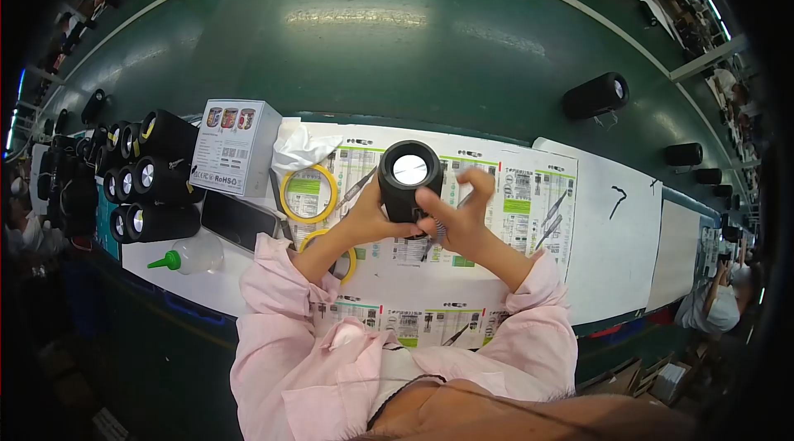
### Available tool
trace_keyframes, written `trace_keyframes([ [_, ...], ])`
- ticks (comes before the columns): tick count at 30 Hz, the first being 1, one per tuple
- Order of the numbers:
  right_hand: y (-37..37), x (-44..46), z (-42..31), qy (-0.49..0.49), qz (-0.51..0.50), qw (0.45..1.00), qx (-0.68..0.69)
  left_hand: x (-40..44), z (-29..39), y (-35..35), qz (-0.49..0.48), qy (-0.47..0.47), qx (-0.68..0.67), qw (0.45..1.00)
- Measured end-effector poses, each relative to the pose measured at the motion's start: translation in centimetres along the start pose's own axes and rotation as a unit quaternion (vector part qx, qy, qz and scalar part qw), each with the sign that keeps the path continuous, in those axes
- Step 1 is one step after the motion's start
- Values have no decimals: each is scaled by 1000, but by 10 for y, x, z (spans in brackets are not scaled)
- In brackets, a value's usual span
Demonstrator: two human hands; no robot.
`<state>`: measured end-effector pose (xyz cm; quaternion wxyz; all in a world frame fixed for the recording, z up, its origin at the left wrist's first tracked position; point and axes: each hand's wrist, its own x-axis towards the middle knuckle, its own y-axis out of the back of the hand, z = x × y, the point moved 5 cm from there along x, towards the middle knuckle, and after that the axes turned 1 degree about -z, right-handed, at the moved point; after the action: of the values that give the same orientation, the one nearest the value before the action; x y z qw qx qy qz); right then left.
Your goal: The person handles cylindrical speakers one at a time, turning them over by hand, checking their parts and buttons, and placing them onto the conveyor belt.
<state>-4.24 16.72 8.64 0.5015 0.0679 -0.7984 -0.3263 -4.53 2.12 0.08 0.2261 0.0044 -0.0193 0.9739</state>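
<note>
A black cylindrical speaker [400, 203] is held over the printed sheets, its round silver end facing up toward me. My left hand [364, 216] wraps around its left and lower side, closed on it. On the right, my right hand [465, 222] has its thumb against the speaker near the rim, with lower fingertips at its side and one finger bent up and away. A small grey striped piece shows beside those fingertips; its kind is unclear. The far side of the speaker is hidden.
To the left are a white box [235, 147], several stacked speakers [165, 180], a dark phone-like slab [239, 221], a green-tipped bottle [196, 257], yellow tape rolls [332, 193] and white cloth [301, 147]. Another speaker [595, 96] lies on the green surface [463, 35]. Other people sit farther off.
</note>
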Motion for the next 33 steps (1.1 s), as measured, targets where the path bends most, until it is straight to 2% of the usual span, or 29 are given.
trace_keyframes([
  [2,8,-3,-11,74,28,997,20,-1,-1,-3,56,9,10,998],
  [5,-20,-7,-2,-8,-27,981,194,0,-9,7,122,58,-87,987],
  [6,-23,-3,-6,-5,-20,977,210,1,-4,6,160,14,-102,982],
  [9,-19,3,-7,-46,-11,966,254,6,10,9,188,-48,-42,980],
  [10,-24,1,-3,-71,-22,961,267,7,8,10,192,-42,-52,979],
  [13,-27,-5,-22,-41,-39,966,251,9,-6,19,220,0,-154,963],
  [15,-34,-15,-48,-25,-138,952,272,10,-21,30,219,9,-216,952],
  [17,-37,-27,-66,-27,-175,947,266,8,-23,35,200,6,-280,939],
  [18,-38,-29,-69,-31,-199,942,270,7,-23,37,221,-8,-223,949],
  [20,-36,-31,-73,-38,-247,928,277,6,-26,28,180,16,-295,938],
  [22,-43,-39,-80,-16,-334,882,331,7,-33,24,158,49,-346,924],
  [24,-47,-44,-82,-7,-415,837,356,8,-40,29,187,46,-309,931],
  [27,-35,-36,-59,1,-222,911,346,6,-29,29,200,48,-288,935],
  [29,-31,-31,-30,-78,-49,935,343,4,-27,29,197,57,-288,935],
  [31,-30,-36,-3,-245,-65,926,279,3,-31,30,190,71,-289,935],
  [33,-49,-50,13,-358,-52,863,353,3,-24,28,188,69,-291,936],
])
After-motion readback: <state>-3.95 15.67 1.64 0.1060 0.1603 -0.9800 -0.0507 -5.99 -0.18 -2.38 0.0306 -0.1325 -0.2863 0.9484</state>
